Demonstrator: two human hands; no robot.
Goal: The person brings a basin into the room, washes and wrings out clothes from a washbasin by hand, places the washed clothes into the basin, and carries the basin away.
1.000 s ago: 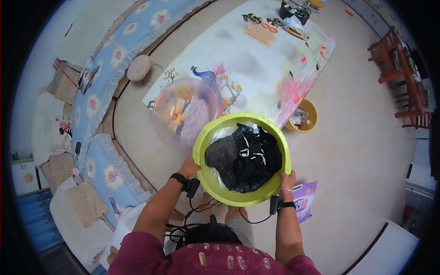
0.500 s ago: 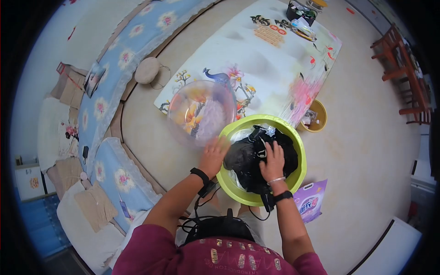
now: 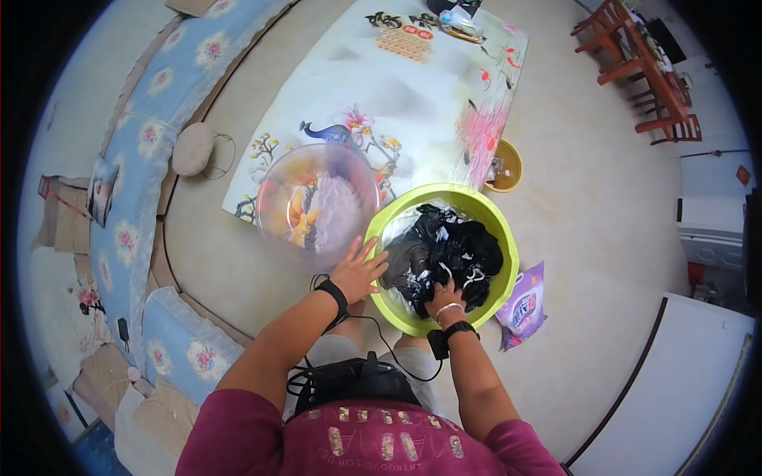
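Observation:
A light green basin (image 3: 508, 250) holds wet black clothes (image 3: 468, 246) with white cords, and a greyer dark piece lies at their left side. My left hand (image 3: 359, 270) rests at the basin's left rim, its fingers spread over the edge. Inside the basin, my right hand (image 3: 446, 300) is down in the black clothes near the lower rim, its fingers bent and partly hidden by cloth. Left of the green basin and close to it is a clear pinkish basin (image 3: 274, 198) with pale, soft-looking contents.
A long table with a painted flower and peacock top (image 3: 397, 87) extends away. A yellow bin (image 3: 514, 170) stands beside it, and a purple detergent bag (image 3: 524, 309) lies right of the green basin. A blue flowered sofa (image 3: 147, 139) lines the left; wooden chairs (image 3: 615, 71) are far right.
My hands have let go of the basin's two sides. My right hand has moved down into the clothes, which are rearranged. My left hand has returned to the left rim. The view has shifted.

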